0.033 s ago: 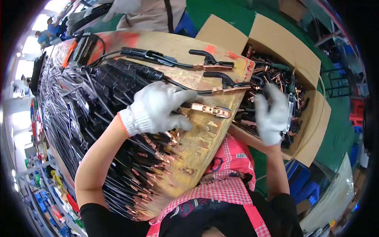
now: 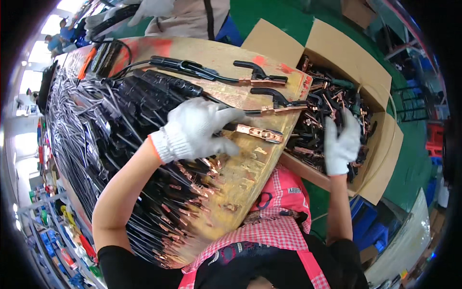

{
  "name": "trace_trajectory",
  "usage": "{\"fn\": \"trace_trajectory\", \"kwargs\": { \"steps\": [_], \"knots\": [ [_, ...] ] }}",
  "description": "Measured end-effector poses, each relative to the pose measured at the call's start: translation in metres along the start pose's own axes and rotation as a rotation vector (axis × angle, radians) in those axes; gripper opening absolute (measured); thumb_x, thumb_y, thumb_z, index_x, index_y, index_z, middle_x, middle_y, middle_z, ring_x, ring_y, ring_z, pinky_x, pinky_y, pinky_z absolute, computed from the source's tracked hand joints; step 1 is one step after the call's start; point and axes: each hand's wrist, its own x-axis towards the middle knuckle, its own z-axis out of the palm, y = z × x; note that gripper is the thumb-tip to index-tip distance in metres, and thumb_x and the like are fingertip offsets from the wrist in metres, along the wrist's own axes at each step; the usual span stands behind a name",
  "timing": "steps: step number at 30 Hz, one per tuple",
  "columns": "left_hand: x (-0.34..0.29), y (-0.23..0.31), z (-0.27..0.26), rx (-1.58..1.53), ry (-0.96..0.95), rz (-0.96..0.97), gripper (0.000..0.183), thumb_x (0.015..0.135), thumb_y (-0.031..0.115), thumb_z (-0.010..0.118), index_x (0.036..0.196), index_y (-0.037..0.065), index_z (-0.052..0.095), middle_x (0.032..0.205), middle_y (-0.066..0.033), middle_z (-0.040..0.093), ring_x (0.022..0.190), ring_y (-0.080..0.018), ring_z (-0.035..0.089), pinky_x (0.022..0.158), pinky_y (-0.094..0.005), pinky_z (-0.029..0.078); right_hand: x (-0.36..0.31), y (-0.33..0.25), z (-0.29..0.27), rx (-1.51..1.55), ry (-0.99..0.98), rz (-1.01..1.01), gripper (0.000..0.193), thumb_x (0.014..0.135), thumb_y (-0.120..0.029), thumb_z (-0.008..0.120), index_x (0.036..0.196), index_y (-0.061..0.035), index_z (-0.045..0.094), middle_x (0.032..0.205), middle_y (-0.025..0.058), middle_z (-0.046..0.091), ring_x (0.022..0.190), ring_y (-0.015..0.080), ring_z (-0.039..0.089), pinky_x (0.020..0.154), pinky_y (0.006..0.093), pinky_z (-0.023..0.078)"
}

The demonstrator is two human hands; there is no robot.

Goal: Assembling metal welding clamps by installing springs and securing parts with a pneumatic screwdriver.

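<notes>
My left hand (image 2: pixel 199 130), in a white knitted glove, hovers over the wooden table (image 2: pixel 245 190) with thumb and fingers apart. Between them lies the dark end of a copper electrode-holder jaw (image 2: pixel 260 133); whether they touch it is unclear. My right hand (image 2: pixel 342 144), gloved too, is spread above a cardboard box (image 2: pixel 370 62) of copper and black clamp parts (image 2: pixel 332 91), and nothing shows in it. Just beyond the left hand, two electrode holders with black levers and springs, one farther (image 2: pixel 260 74) and one nearer (image 2: pixel 279 102), lie near the table's right end.
Many black cables (image 2: pixel 82 130) with copper ends (image 2: pixel 185 212) cover the table's left side. Black handles (image 2: pixel 168 84) are heaped behind my left hand. Across the table, another person's gloved hand (image 2: pixel 156 7) holds a dark piece. Blue crates (image 2: pixel 368 226) stand at the lower right.
My right hand has shifted a little to the right over the box. A shiny silver strip beside it earlier no longer shows. My left hand has moved slightly right.
</notes>
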Motion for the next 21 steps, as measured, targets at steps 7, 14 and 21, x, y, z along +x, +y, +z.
{"fn": "trace_trajectory", "kwargs": {
  "steps": [7, 14, 21],
  "knots": [
    [0.004, -0.001, 0.028, 0.025, 0.110, -0.079, 0.032, 0.080, 0.042, 0.077, 0.105, 0.023, 0.076, 0.078, -0.0075, 0.070, 0.073, -0.0309, 0.069, 0.064, -0.0432, 0.053, -0.018, 0.114, 0.015, -0.304, -0.248, 0.488, 0.086, 0.078, -0.046, 0.080, 0.147, -0.0100, 0.042, 0.123, 0.0258, 0.063, 0.112, 0.0430, 0.062, 0.097, 0.0507, 0.048],
    [0.006, -0.002, 0.038, -0.011, 0.211, -0.058, 0.029, 0.084, 0.041, 0.073, 0.107, 0.023, 0.075, 0.082, -0.0083, 0.071, 0.076, -0.0320, 0.069, 0.067, -0.0437, 0.054, -0.019, 0.129, 0.009, 0.447, -0.009, 0.618, 0.066, 0.082, -0.036, 0.081, 0.131, -0.0005, 0.054, 0.103, 0.0096, 0.068, 0.087, 0.0175, 0.064, 0.076, 0.0319, 0.051],
    [0.001, 0.000, 0.031, -0.027, 0.098, -0.116, 0.037, 0.086, 0.047, 0.070, 0.111, 0.020, 0.074, 0.098, -0.0071, 0.070, 0.088, -0.0318, 0.069, 0.074, -0.0448, 0.054, 0.037, -0.036, -0.051, 1.845, -0.171, 0.788, 0.022, 0.097, -0.024, 0.061, 0.111, -0.0061, 0.060, 0.085, 0.0072, 0.066, 0.069, 0.0207, 0.066, 0.054, 0.0318, 0.056]
  ]
}}
